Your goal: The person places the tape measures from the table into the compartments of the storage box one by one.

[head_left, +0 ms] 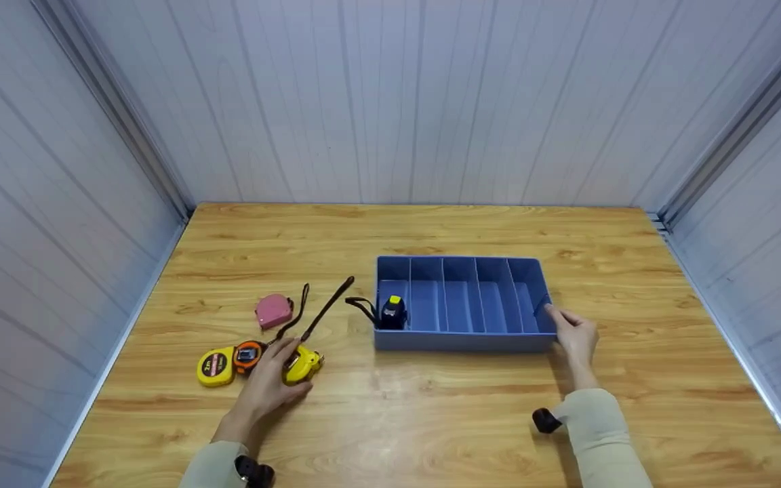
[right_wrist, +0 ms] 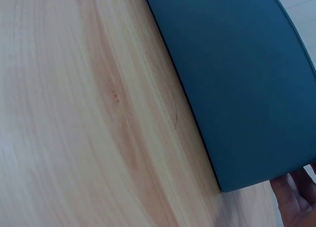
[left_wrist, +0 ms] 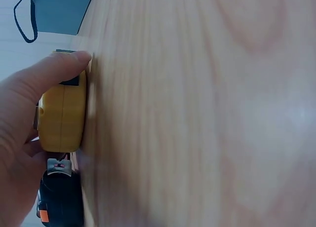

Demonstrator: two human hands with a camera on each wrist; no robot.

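My left hand [head_left: 267,385] grips a yellow tape measure [head_left: 304,367] on the wooden table, its thumb across the yellow case in the left wrist view. An orange and black tape measure [head_left: 247,355] lies right beside that hand, partly covered by it. To its left is another yellow tape measure [head_left: 215,367] with a round dark label. Farther back sits a pink tape measure [head_left: 274,311]. My right hand [head_left: 576,340] holds the right end of a blue divided box [head_left: 462,341], thumb over the rim and fingers outside. A black tape measure [head_left: 392,314] stands in the box's leftmost compartment.
The black tape's wrist strap [head_left: 361,306] hangs over the box's left wall. Two dark straps [head_left: 327,308] stretch across the table [head_left: 431,413] toward the box. Pale panel walls [head_left: 390,102] enclose the table at the back and both sides.
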